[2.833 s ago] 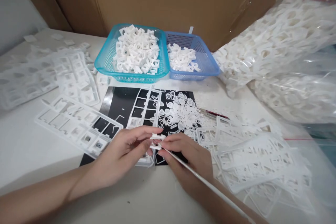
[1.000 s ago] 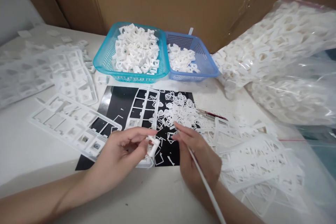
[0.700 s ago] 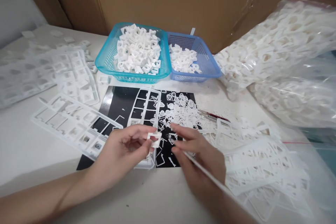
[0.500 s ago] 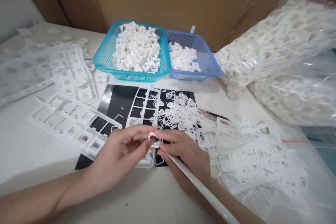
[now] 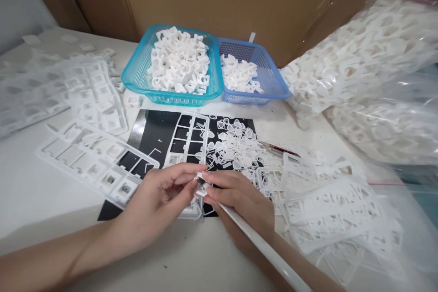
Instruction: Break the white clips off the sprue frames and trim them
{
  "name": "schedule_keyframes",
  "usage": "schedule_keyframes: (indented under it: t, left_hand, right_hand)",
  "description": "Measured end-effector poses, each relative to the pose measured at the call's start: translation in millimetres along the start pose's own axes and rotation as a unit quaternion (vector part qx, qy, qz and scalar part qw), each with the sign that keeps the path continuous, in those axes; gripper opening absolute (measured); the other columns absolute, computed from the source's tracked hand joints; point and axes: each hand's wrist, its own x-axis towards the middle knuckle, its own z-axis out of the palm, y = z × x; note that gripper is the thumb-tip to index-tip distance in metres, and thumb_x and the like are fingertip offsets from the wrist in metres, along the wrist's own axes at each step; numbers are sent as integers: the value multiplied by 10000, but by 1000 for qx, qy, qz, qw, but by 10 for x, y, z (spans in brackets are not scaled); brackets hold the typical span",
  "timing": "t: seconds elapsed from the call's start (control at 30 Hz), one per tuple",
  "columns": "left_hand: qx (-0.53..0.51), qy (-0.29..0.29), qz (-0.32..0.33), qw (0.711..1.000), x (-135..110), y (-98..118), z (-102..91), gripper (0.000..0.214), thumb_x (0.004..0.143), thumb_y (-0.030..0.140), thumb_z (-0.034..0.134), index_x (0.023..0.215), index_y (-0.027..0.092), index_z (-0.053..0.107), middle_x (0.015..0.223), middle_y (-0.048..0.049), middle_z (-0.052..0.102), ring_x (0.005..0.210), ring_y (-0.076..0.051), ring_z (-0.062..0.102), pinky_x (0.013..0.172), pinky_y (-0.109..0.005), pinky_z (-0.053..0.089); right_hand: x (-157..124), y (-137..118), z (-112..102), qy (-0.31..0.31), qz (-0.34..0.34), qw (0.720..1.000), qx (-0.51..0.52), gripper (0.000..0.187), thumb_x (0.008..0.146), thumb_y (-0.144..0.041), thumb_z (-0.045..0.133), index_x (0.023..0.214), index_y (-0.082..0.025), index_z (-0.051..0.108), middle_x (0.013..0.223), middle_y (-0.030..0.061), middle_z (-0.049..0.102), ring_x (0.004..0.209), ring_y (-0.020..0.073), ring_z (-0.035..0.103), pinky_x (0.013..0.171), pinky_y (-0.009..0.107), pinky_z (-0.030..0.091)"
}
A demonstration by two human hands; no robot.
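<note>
Between the fingertips of both hands is a small white plastic part (image 5: 201,191), turned on edge and partly covered by fingers. My left hand (image 5: 167,191) pinches it from the left with thumb and forefinger. On the other side, my right hand (image 5: 241,196) has its fingertips against the part and is closed around a long white rod (image 5: 260,242), which slants down toward the lower right. The rod's tip is hidden by the fingers. Beneath my hands, a white plastic frame (image 5: 187,134) with several openings lies on a black mat (image 5: 145,130).
A teal basket (image 5: 135,70) and a blue basket (image 5: 273,77) of white parts stand behind. Trimmed scraps (image 5: 236,143) and tweezers (image 5: 278,148) lie right of the frame. More part sheets (image 5: 92,159) are at left, emptied frames (image 5: 342,214) at right, beside a filled plastic bag (image 5: 362,59).
The small white part has tilted between my fingertips, so its opening shows differently. My hands stay in nearly the same place.
</note>
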Motion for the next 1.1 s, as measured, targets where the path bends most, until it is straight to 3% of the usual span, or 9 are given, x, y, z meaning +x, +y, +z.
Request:
schedule_keyframes:
  t: [0.13,0.3,0.43,0.5,0.6,0.77,0.97,1.1]
  left_hand:
    - [-5,1,-7,1000,10,8,7,263,913,220,543,1157,207,639,856,-32,755,738,-147,679,660,-232,527]
    - [-4,-5,-3,1000,-3,9,2,259,919,228,546,1161,220,637,855,-27,751,753,-142,678,669,-223,523]
    - [7,-7,-20,1000,-17,-8,-13,325,933,267,523,1252,235,579,843,-26,738,736,-156,668,650,-249,531]
    - [11,-6,-26,1000,-17,-13,-14,358,937,290,517,1289,235,551,830,-29,732,744,-169,668,650,-263,537]
    - [18,-6,-27,999,-19,-14,-5,375,936,302,515,1300,216,543,810,-38,727,751,-184,675,654,-274,546]
    - [4,-6,-31,999,-42,2,21,402,917,254,528,1316,208,520,797,-36,724,730,-176,679,664,-280,566]
    - [-56,38,-43,997,-11,25,34,326,841,192,620,1167,206,607,742,-5,717,784,-174,707,723,-280,589]
    - [-68,57,-51,995,1,11,27,217,816,181,642,1032,191,653,737,-15,706,929,-213,702,772,-305,583]
  right_hand:
    - [40,-51,-65,-78,34,996,2,126,856,-101,628,935,-195,655,985,85,743,942,162,693,796,294,600]
    - [22,-2,-34,-18,-28,999,-16,84,869,-120,617,909,-185,653,935,76,744,896,151,688,733,258,606]
    - [-5,26,-63,-129,-46,988,-66,159,854,-81,610,967,-189,637,1058,96,723,957,187,646,757,312,607]
    - [-10,24,-82,-150,-81,980,-107,166,846,-78,612,976,-179,629,1083,122,715,947,208,634,746,334,601]
    - [-10,16,-76,-142,-101,972,-157,174,852,-77,593,968,-203,626,1045,116,729,882,199,651,727,327,593]
    - [-29,33,-44,-107,-9,982,-154,203,892,-201,560,1046,-305,641,990,15,746,729,159,694,594,249,595]
    - [-88,62,-148,-75,49,988,-122,322,884,-199,563,1184,-301,623,1050,32,731,845,203,719,713,314,623]
    - [-71,117,-224,-6,43,988,-146,385,843,-99,594,1147,-330,650,1114,19,707,923,204,699,779,331,607]
